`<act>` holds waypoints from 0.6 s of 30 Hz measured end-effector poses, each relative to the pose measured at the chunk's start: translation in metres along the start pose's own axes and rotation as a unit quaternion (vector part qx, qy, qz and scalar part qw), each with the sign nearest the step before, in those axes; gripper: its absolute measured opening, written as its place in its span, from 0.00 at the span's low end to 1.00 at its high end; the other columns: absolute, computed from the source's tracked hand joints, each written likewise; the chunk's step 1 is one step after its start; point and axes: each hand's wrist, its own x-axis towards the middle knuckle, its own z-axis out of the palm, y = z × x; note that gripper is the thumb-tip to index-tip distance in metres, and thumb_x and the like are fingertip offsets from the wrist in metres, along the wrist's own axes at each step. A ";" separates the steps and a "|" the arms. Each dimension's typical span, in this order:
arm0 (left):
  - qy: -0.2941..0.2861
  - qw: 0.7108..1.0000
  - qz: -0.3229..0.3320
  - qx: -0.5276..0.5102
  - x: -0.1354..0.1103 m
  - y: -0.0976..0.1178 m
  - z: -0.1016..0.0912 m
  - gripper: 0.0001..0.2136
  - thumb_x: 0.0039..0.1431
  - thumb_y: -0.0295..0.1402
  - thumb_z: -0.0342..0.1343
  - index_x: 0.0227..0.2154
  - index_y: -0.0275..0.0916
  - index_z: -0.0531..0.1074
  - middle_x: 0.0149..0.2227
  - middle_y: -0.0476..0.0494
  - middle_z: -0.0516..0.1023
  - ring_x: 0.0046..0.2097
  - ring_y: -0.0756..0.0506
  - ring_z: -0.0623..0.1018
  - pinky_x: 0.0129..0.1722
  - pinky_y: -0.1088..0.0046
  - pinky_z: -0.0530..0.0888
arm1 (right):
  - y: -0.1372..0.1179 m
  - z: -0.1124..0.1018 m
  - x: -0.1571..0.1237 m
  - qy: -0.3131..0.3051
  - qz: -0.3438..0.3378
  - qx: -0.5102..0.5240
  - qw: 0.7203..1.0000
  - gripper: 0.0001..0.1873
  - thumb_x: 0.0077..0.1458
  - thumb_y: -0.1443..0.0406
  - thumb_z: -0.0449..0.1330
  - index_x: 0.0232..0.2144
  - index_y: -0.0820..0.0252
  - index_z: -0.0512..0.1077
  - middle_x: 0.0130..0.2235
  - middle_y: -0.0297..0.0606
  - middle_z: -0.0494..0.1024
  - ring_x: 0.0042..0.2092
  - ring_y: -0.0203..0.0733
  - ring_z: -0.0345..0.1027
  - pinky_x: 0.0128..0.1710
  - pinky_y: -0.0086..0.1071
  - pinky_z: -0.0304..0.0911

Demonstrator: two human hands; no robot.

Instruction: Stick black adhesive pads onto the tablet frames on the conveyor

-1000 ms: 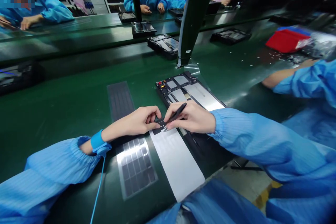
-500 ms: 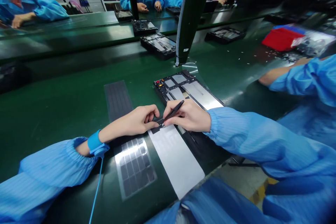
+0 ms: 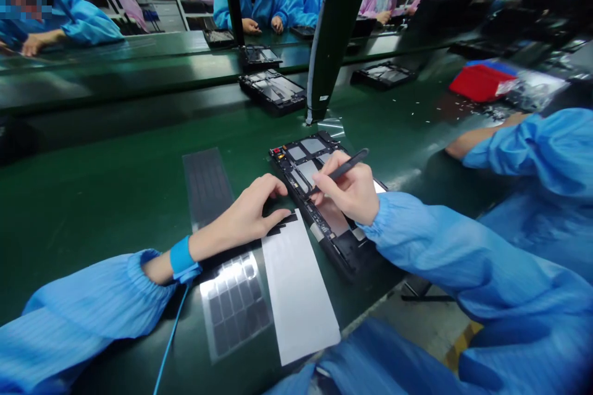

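My right hand (image 3: 356, 190) grips black tweezers (image 3: 345, 165), their tip end down over the open tablet (image 3: 311, 147). Silver panels and circuit parts show inside the tablet's black frame, and my hand hides part of it. My left hand (image 3: 250, 210) is open, thumb and index finger apart. Its thumb tip rests at the top of a white backing sheet (image 3: 303, 296) that carries several black adhesive pieces (image 3: 281, 227). Whether anything sits between the tweezer tips is too small to tell.
Left of the white sheet lies a clear sheet of dark rectangles (image 3: 238, 311), with a dark strip sheet (image 3: 207, 182) behind. A dark post (image 3: 327, 62) rises beyond the tablet. Further off are other open tablets (image 3: 273, 89), a red bin (image 3: 482, 81) and co-workers.
My right hand has moved right with the tweezers, from the white sheet's top to over the tablet. My left thumb and index finger have spread. The sheet's lower end has swung left.
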 end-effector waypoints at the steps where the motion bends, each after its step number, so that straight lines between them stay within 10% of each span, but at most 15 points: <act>1: 0.038 0.999 0.021 -0.001 0.000 0.000 0.004 0.07 0.54 0.30 0.52 0.35 0.38 0.60 0.38 0.44 0.67 0.39 0.46 0.68 0.39 0.69 0.67 | 0.002 0.000 -0.001 0.014 -0.008 -0.008 1.000 0.12 0.52 0.64 0.57 0.22 0.60 0.59 0.21 0.30 0.65 0.21 0.33 0.68 0.19 0.27 0.66; 18: 0.016 0.993 0.100 -0.061 -0.003 -0.003 0.013 0.09 0.50 0.21 0.46 0.33 0.39 0.56 0.48 0.40 0.67 0.49 0.45 0.66 0.48 0.66 0.66 | 0.007 0.001 -0.006 -0.030 -0.111 -0.115 0.987 0.10 0.52 0.67 0.55 0.21 0.60 0.60 0.23 0.34 0.66 0.24 0.33 0.63 0.23 0.29 0.61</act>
